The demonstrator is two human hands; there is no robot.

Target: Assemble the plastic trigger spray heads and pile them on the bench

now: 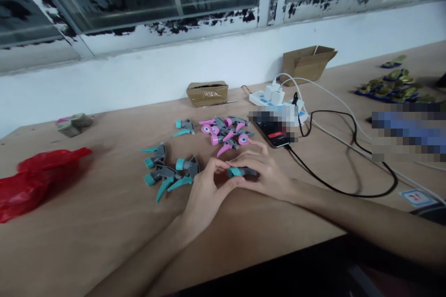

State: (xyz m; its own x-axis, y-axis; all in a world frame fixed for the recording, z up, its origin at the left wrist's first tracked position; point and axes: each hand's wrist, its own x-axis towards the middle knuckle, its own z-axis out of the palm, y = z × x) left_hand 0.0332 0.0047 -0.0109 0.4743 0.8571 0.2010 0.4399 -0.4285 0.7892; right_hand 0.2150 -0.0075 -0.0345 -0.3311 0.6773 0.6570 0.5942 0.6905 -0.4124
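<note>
Both hands meet over the table on one grey and teal trigger spray head point(237, 172). The thumb and fingers of my left hand point(207, 185) pinch its teal collar end. My right hand point(270, 174) wraps round the grey body, which its fingers partly hide. Just left of my hands lie several teal and grey spray heads point(170, 174), with a single teal one point(185, 127) farther back. Beyond my fingers is a loose pile of pink and grey spray heads point(226, 134).
A phone point(273, 132) on a black cable lies right of the pink pile, before a power strip point(259, 98) with white chargers. Cardboard boxes point(208, 94) stand along the wall. A red plastic bag point(42, 171) lies left. Gold and blue parts point(390, 88) sit far right.
</note>
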